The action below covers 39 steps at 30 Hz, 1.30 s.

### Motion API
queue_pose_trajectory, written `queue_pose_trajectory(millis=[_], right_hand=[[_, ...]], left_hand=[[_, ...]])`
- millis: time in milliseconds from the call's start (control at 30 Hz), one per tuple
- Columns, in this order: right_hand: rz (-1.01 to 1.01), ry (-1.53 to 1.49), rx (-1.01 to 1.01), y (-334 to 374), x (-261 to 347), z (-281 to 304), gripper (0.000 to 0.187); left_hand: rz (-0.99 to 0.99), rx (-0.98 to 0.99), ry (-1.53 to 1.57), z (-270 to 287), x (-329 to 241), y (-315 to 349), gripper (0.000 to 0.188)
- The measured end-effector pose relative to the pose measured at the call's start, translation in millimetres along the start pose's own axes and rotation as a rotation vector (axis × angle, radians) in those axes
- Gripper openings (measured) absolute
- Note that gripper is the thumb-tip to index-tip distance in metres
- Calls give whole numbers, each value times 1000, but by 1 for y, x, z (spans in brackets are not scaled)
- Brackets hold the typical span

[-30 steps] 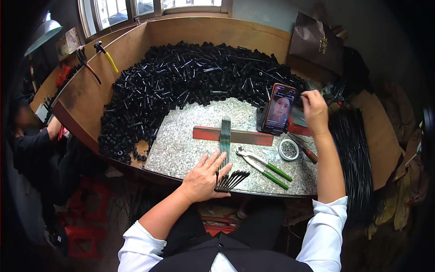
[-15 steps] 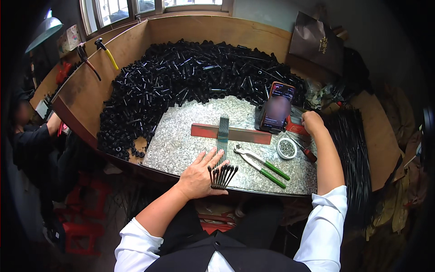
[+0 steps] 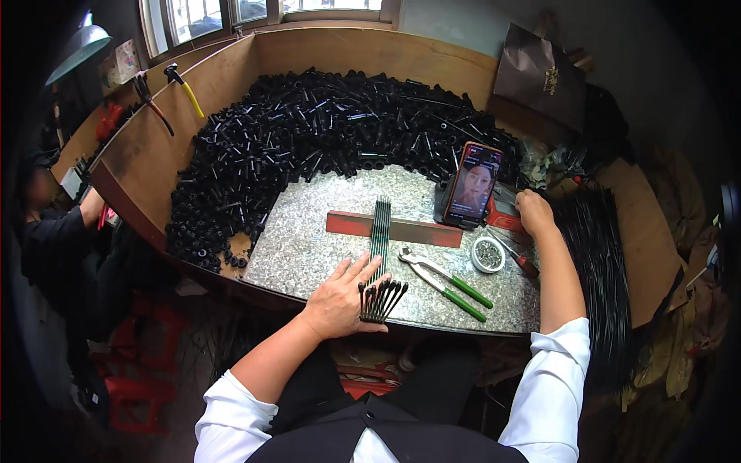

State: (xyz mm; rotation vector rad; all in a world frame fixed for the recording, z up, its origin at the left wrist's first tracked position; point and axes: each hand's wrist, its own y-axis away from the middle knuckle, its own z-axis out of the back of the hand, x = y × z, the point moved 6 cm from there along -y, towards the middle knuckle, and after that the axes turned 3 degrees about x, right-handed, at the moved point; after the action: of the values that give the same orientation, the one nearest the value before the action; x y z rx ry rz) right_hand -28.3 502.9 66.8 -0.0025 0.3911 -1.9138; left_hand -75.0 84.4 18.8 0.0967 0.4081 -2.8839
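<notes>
Resting over the thin dark rods point(image 3: 381, 224) with the left hand point(image 3: 340, 301), with fingers extended and slightly parted, laid on rather than closed round. Now to that bundle: lying across the red-brown bar point(image 3: 432, 233) on the speckled board point(image 3: 301, 247), fanned out at the near end. Over to the right hand point(image 3: 534, 213): bent at the fingers, by the red box point(image 3: 505, 221); impossible to tell whether gripping anything. Spot green-handled pliers point(image 3: 467, 291) and a white bowl point(image 3: 478, 267) between both hands!

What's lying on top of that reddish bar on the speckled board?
A bundle of thin dark rods crosses the reddish bar. The strip of bar directly beneath them is covered, so I can't see its surface there.
</notes>
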Motion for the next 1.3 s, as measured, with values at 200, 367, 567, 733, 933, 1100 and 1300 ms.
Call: queue_pose_trajectory(millis=[200,367,567,733,933,1100,1300], right_hand=[[-52,-203,-273,16,1,34,6],[-90,-533,-561,31,51,88,6],[423,-495,-402,31,199,71,27],[428,-252,-307,18,231,36,28],[396,-144,-265,10,244,27,29],[364,-118,-322,5,239,27,12],[352,-133,-255,-4,243,22,20]], left_hand=[[7,-11,-2,0,1,1,87],[-1,1,-13,-2,-1,-2,88],[12,-6,-24,-3,3,5,89],[-8,-59,1,1,-1,1,85],[0,-71,39,3,0,3,83],[4,-42,18,1,0,2,85],[22,2,-9,-2,0,2,88]])
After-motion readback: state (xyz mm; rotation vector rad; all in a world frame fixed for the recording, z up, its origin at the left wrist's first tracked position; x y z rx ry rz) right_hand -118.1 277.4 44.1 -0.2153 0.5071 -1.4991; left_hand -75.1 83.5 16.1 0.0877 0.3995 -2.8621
